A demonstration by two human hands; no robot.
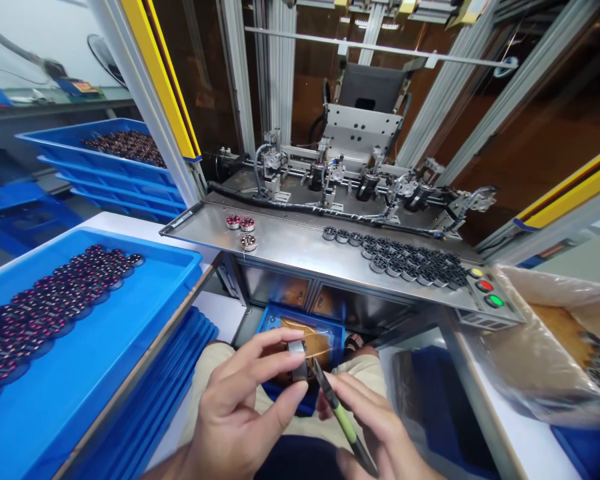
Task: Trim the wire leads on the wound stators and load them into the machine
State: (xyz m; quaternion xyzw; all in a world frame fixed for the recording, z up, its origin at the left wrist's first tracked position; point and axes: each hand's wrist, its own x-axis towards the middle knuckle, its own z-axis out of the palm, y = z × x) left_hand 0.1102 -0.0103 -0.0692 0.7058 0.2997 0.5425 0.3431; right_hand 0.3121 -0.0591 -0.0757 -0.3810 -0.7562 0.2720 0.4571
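There's the metal stator ring [298, 360], pinched between fingers and thumb of the left hand [240, 407] above the lap, and the right hand [375, 420] is gripping green-handled tweezers [337, 407], tips right at the ring! Just below, fine copper wire [320, 353] crosses a blue bin [275, 327]; ahead, dark stators [405, 260] crowd the steel bench [290, 243], and wound stators [55, 300] fill the blue tray [105, 380] on the left

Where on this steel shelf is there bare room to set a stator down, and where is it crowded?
The steel shelf lies bare between the three red-wound stators and the dark stator cluster. More bare steel lies left of those stators. The cluster itself is crowded, packed close beside the button panel.
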